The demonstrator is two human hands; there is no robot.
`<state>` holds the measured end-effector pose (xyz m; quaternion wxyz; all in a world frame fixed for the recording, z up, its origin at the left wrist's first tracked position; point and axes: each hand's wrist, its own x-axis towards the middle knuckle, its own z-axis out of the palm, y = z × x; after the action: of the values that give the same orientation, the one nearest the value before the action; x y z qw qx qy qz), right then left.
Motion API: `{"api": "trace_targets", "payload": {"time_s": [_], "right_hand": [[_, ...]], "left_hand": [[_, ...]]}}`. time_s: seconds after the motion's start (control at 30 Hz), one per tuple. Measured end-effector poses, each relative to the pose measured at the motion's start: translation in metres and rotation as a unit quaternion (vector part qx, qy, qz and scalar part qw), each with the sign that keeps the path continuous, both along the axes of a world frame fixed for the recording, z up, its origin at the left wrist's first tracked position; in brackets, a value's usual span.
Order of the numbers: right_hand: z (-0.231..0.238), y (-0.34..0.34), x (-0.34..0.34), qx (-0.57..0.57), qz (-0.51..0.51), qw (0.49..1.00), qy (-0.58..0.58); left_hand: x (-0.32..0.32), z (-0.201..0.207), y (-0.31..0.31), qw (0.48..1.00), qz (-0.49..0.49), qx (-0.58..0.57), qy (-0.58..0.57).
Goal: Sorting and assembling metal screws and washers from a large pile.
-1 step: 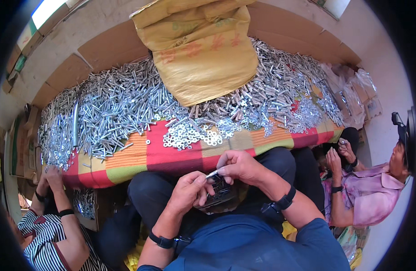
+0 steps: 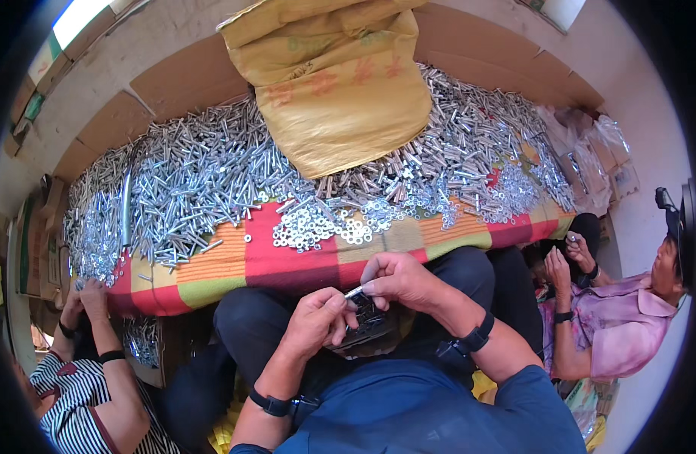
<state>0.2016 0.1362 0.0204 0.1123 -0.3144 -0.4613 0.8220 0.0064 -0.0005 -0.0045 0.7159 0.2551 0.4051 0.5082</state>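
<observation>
Between my two hands, above my lap, is a small silvery bolt (image 2: 353,292). My left hand (image 2: 316,319) pinches its near-left end between thumb and fingers. At the other end, my right hand (image 2: 397,281) grips it with thumb and forefinger. Some of its length is hidden by the fingertips. Below the hands sits an open container (image 2: 371,344) with dark and shiny small parts inside, partly covered by my hands. On the cloth just beyond lies a heap of washers or nuts (image 2: 306,227), too small to tell which.
A checked cloth (image 2: 212,291) covers the work surface, with a large pile of bolts (image 2: 204,178) across it. A yellow woven sack (image 2: 348,98) lies over the pile. Co-workers sit close: a striped shirt (image 2: 91,393) at left, a pink shirt (image 2: 605,325) at right.
The left co-worker's hands have shifted slightly at the pile's edge. My own hands stay nearly still around the bolt.
</observation>
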Motion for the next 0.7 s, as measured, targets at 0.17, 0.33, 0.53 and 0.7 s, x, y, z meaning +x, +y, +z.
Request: {"api": "trace_targets", "payload": {"time_s": [0.17, 0.33, 0.53, 0.7], "right_hand": [[0.013, -0.004, -0.019, 0.096, 0.081, 0.990, -0.057], [0.005, 0.036, -0.027, 0.743, -0.001, 0.641, -0.192], [-0.023, 0.062, -0.018, 0.732, 0.040, 0.620, -0.280], [-0.020, 0.053, 0.000, 0.721, 0.025, 0.636, -0.274]], "left_hand": [[-0.001, -0.004, -0.003, 1.000, 0.012, 0.000, 0.026], [-0.001, -0.003, -0.001, 0.997, 0.058, -0.003, 0.044], [0.000, -0.004, 0.000, 0.996, 0.082, -0.007, 0.038], [-0.002, -0.002, -0.001, 0.995, 0.086, -0.006, 0.042]]}}
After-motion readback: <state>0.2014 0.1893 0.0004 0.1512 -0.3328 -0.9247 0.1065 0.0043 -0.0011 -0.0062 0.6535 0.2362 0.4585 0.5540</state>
